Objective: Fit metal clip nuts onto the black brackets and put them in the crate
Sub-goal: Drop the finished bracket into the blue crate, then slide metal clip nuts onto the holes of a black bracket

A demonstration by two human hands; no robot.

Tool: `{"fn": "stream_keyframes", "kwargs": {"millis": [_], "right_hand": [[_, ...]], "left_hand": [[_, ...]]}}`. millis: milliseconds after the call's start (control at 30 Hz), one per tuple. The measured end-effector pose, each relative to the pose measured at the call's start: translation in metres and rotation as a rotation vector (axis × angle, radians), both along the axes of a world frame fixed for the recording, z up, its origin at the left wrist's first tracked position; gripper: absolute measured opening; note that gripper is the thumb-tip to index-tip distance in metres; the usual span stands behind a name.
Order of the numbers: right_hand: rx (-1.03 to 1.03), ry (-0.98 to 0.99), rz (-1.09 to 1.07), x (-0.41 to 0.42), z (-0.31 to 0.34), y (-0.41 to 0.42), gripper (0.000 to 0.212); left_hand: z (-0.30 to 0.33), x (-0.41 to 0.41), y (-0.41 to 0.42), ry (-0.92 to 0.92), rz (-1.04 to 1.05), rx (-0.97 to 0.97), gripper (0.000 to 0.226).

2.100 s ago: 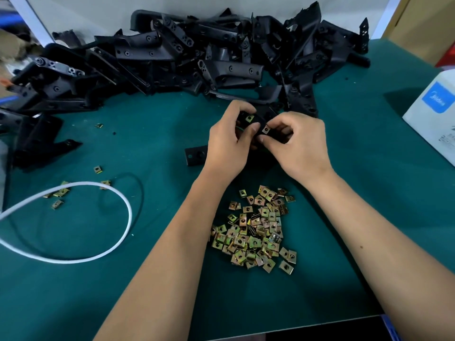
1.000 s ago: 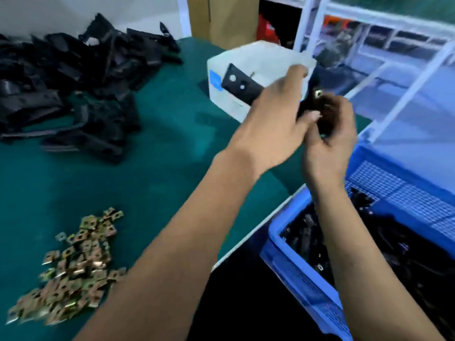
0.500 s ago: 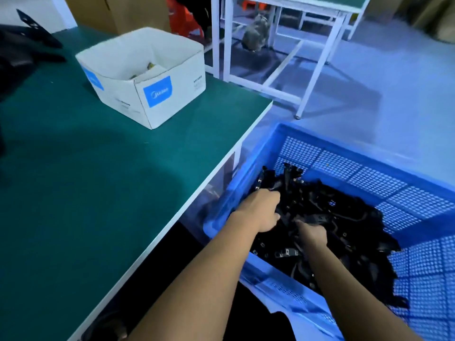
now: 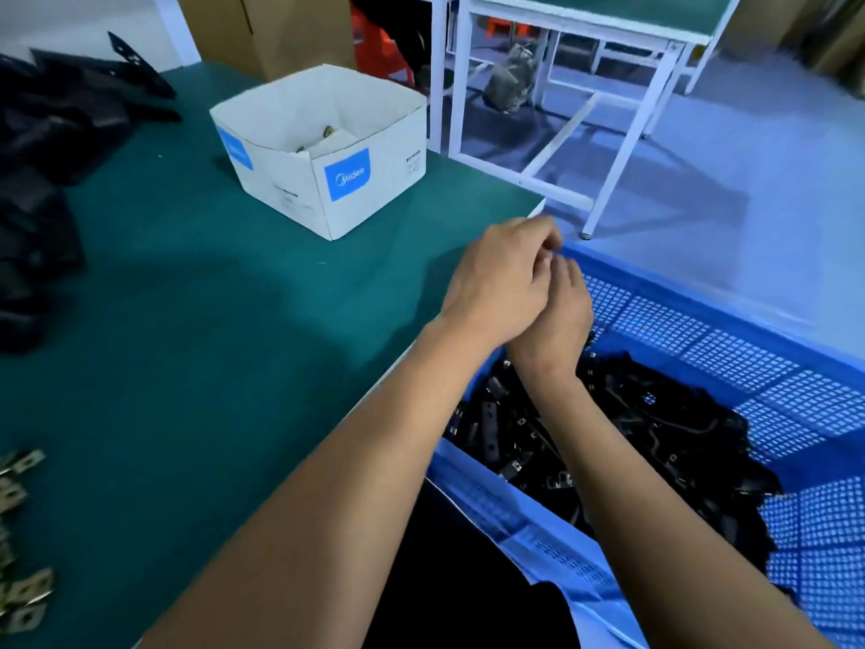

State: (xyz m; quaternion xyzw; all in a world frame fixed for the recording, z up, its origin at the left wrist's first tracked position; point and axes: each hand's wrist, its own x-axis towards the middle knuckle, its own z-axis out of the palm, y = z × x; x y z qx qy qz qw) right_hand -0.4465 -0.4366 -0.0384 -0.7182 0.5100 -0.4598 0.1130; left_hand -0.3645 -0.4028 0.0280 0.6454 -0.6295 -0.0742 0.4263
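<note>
A blue perforated crate (image 4: 730, 339) stands beside the table at the right, filled with black brackets (image 4: 632, 414) that carry metal clips. My left hand (image 4: 501, 278) and my right hand (image 4: 561, 316) hover together above the crate's near-left corner, close to the table edge. Both hold nothing; their fingers are loosely curled and touch each other. More black brackets (image 4: 42, 147) lie heaped at the table's far left. A few brass clip nuts (image 4: 18, 587) show at the lower left edge.
A white open cardboard box (image 4: 327, 156) with a blue logo stands on the green table (image 4: 187, 344), a few clip nuts inside. Behind it are a brown carton (image 4: 281, 30) and a white-framed table (image 4: 585, 86) on the pale floor.
Both hands carried the fitted bracket from the table to the crate, put it among the others, and have now lifted out with nothing in them, up toward the table edge.
</note>
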Motion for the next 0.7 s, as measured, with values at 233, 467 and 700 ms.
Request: {"fn": "stream_keyframes", "kwargs": {"millis": [233,467,700], "right_hand": [[-0.024,0.153,0.396,0.107,0.070,0.046,0.011],[0.138,0.441,0.907,0.240,0.079,0.129,0.005],[0.035,0.458,1.077,0.319,0.066,0.199,0.055]], "left_hand": [[0.038,0.102,0.068,0.030,0.346,-0.200,0.023],[0.031,0.209,0.182,-0.015,0.880,-0.070,0.024],[0.014,0.280,0.272,-0.055,1.104,0.212,0.042]]}}
